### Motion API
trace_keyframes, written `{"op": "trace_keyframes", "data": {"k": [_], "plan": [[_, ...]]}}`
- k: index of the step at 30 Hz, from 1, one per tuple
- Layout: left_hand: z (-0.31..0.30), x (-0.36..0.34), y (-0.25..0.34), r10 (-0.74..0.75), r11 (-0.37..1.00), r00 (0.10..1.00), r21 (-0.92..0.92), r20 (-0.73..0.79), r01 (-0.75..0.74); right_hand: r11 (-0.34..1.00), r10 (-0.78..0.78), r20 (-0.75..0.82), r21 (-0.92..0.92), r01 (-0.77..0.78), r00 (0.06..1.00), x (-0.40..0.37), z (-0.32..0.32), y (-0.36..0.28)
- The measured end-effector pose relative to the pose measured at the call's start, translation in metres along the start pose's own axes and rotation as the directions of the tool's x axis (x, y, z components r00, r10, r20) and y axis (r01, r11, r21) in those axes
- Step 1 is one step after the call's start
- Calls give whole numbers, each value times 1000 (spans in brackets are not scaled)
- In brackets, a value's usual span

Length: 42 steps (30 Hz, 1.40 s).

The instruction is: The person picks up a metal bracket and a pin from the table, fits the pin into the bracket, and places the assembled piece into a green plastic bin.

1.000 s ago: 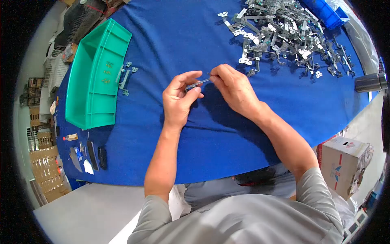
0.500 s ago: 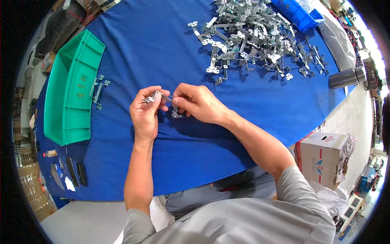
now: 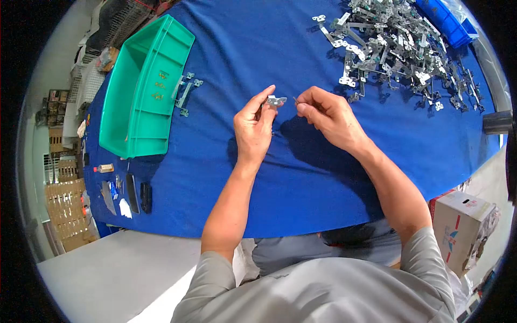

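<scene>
Over the blue cloth (image 3: 242,59), my left hand (image 3: 255,129) grips a metal bracket (image 3: 276,100) between thumb and fingers; part of the bracket is hidden by the hand. To its right, my right hand (image 3: 329,116) is closed in a pinch, with a thin, dark tip showing at the fingertips, too small to identify. The two hands are apart. A large pile of metal brackets (image 3: 398,46) lies at the upper right. A few more brackets (image 3: 186,96) lie against the right side of the green bin (image 3: 153,126).
A blue bin (image 3: 447,24) stands beyond the pile. A dark cylinder (image 3: 496,123) lies at the right edge. At the lower left are a small bottle (image 3: 104,168), a black case (image 3: 146,197) and a dark flat tool (image 3: 132,192). A cardboard box (image 3: 463,229) stands at the lower right.
The camera view has shifted, so the table items appear farther right. My right hand has drawn away from my left hand and the bracket, leaving a gap.
</scene>
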<state>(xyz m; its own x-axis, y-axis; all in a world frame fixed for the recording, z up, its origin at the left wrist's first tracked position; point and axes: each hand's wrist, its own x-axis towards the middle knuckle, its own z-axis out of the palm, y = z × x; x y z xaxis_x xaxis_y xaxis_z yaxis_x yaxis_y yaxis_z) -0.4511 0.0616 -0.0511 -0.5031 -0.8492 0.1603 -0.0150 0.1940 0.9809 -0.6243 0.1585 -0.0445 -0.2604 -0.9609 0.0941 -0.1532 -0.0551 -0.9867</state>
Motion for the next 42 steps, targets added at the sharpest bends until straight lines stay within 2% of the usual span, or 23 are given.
{"op": "trace_keyframes", "data": {"k": [3,12,15,18,21,24,28,30,33,37,42], "plan": [[0,2,1,-39,998,999,-40,4,40,1000,10,13,-2,-10,1000,0,1,-4],[-6,3,2,59,988,991,133,119,-75,1000,5,-10,-22,-5,1000,0,0,-2],[-3,2,8,23,993,994,109,111,-35,999,23,-30,-39,-24,999,0,-1,-1],[-1,1,8,-10,1000,997,-11,80,11,999,22,-53,-36,-24,998,2,-1,2],[0,3,-1,53,994,996,-100,66,-46,997,40,-44,-72,-43,998,3,-4,2],[-3,2,-1,32,998,998,-56,59,-29,986,42,-42,-158,-48,998,1,-5,-2],[-1,1,2,122,991,991,48,57,-124,976,-41,-62,-218,27,997,1,-5,0],[1,1,4,211,972,975,87,63,-216,984,22,-48,-174,-30,999,1,-4,1],[-2,1,6,245,948,967,193,70,-254,995,88,-29,-49,-90,996,1,-3,2],[0,1,7,279,932,957,217,83,-291,989,105,45,98,-109,993,5,-7,7],[-1,2,2,303,917,946,238,111,-321,951,198,99,224,-215,975,6,-13,-2]]}}
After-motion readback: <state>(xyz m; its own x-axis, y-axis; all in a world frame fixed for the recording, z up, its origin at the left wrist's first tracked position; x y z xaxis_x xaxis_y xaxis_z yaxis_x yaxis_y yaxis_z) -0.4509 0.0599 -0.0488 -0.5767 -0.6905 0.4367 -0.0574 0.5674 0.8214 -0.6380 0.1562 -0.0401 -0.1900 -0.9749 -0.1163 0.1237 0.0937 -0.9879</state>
